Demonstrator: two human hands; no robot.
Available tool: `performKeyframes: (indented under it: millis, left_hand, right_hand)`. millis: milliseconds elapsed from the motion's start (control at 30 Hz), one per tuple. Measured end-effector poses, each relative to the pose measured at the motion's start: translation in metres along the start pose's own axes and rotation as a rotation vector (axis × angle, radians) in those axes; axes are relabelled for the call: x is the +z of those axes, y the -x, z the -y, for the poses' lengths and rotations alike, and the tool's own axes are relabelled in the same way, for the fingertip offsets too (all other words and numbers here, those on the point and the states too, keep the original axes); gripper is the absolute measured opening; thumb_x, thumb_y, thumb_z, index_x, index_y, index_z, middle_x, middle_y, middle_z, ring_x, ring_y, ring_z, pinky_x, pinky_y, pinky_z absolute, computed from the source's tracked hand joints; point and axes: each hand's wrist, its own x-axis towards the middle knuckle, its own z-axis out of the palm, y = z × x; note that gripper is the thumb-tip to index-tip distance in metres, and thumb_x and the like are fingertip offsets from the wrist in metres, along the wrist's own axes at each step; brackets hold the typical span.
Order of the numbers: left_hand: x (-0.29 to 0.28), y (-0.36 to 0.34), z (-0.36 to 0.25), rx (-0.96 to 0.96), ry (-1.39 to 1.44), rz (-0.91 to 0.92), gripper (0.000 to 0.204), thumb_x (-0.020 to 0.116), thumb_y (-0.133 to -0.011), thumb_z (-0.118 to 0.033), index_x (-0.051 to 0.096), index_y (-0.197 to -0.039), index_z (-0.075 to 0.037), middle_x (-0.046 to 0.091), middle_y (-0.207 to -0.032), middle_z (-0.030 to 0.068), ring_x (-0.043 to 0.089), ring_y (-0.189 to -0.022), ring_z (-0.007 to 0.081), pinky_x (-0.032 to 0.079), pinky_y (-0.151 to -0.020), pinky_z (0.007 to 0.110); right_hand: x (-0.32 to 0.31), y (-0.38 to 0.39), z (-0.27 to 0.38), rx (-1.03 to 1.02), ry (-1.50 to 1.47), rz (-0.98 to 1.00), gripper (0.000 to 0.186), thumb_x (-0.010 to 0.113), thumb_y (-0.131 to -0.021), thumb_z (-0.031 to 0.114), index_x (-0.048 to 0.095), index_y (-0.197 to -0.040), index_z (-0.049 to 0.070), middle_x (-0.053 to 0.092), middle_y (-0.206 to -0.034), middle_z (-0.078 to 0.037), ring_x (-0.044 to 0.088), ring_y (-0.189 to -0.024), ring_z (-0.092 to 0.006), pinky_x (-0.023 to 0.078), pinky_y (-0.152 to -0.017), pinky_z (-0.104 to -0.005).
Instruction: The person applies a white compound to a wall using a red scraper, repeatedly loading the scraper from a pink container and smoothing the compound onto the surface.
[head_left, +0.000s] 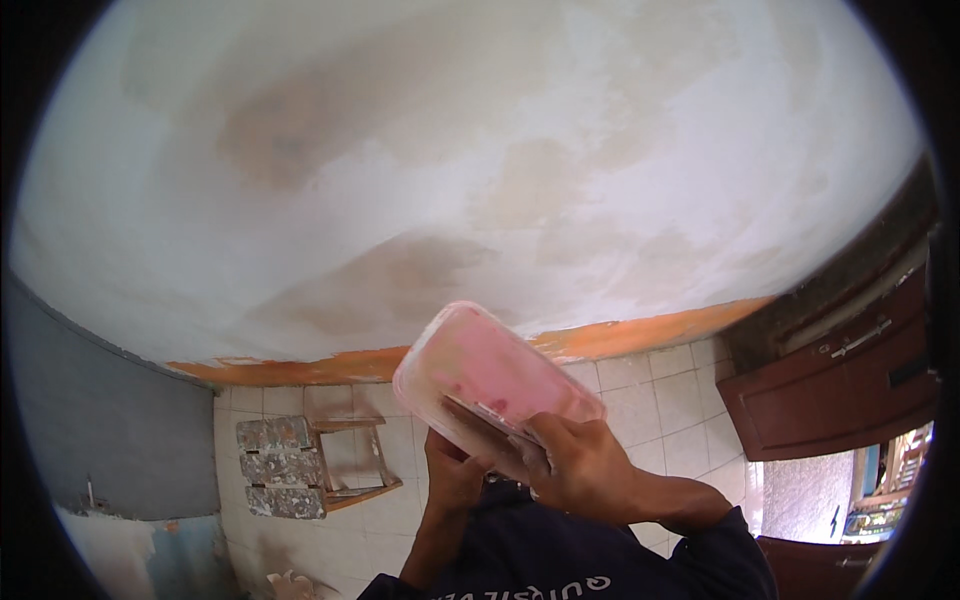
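Note:
A pink rectangular plastic tub (pixel 490 360), pale and smeared round its rim, is tilted in front of my chest. My left hand (pixel 455 478) is closed on its lower near side, with part of the fingers hidden behind it. In my right hand (pixel 585 468) is a flat scraper (pixel 487 430), gripped with the fingers closed round it. The scraper's straight edge lies over the tub's near side; its handle is mostly hidden by the hand. Past the tub rises a white wall (pixel 400 190) with beige and brownish smoothed patches.
An orange strip (pixel 640 330) runs along the wall's foot above white floor tiles (pixel 640 400). A paint-spattered wooden step stool (pixel 285 465) stands at the left, near a grey wall (pixel 120 420). A brown door (pixel 830 370) is at the right, beside a bright doorway (pixel 810 495).

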Motion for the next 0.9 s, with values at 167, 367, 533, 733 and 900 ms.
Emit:
performKeyframes:
  millis: [167, 367, 533, 733, 900]
  left_hand:
    - [-0.009, 0.0, 0.007, -0.03, -0.058, -0.008, 0.094, 0.089, -0.061, -0.029, 0.035, -0.131, 0.002, 0.053, -0.123, 0.0132, 0.056, -0.111, 0.0248, 0.049, -0.092, 0.039]
    - [-0.006, 0.001, 0.006, -0.018, -0.084, -0.042, 0.092, 0.088, -0.061, -0.024, 0.035, -0.132, 0.002, 0.053, -0.123, 0.0123, 0.056, -0.111, 0.0241, 0.049, -0.092, 0.037]
    - [-0.009, 0.002, 0.006, -0.051, -0.07, -0.076, 0.089, 0.085, -0.064, -0.021, 0.034, -0.133, 0.002, 0.053, -0.123, 0.0129, 0.056, -0.111, 0.0236, 0.049, -0.092, 0.037]
    - [0.003, -0.002, -0.003, -0.068, -0.099, -0.098, 0.092, 0.087, -0.062, -0.024, 0.034, -0.132, 0.002, 0.053, -0.124, 0.0131, 0.056, -0.111, 0.0238, 0.049, -0.093, 0.037]
    - [-0.01, 0.003, 0.008, -0.058, -0.114, -0.069, 0.096, 0.089, -0.06, -0.029, 0.035, -0.132, 0.002, 0.053, -0.124, 0.0131, 0.056, -0.112, 0.0239, 0.048, -0.093, 0.037]
  right_hand:
    - [-0.001, -0.003, -0.005, -0.077, 0.058, 0.02, 0.014, 0.066, -0.074, 0.003, 0.057, -0.085, 0.0, 0.059, -0.065, -0.015, 0.061, -0.054, -0.0317, 0.048, -0.047, -0.0392]
    - [-0.015, -0.004, 0.006, 0.057, -0.042, -0.083, 0.012, 0.066, -0.075, 0.002, 0.057, -0.083, 0.0, 0.058, -0.062, -0.014, 0.06, -0.05, -0.0302, 0.046, -0.044, -0.0381]
    - [-0.002, -0.003, -0.007, 0.064, -0.036, -0.012, 0.013, 0.067, -0.074, 0.001, 0.058, -0.084, 0.001, 0.058, -0.061, -0.013, 0.061, -0.05, -0.0288, 0.047, -0.045, -0.037]
    - [0.002, -0.001, -0.008, 0.039, -0.02, 0.004, 0.018, 0.068, -0.073, 0.001, 0.058, -0.088, 0.001, 0.058, -0.063, -0.013, 0.062, -0.052, -0.029, 0.048, -0.045, -0.0378]
    - [-0.007, -0.002, 0.0, 0.077, -0.039, -0.018, 0.021, 0.067, -0.073, 0.001, 0.058, -0.092, 0.001, 0.06, -0.064, -0.014, 0.062, -0.055, -0.0303, 0.049, -0.046, -0.0374]
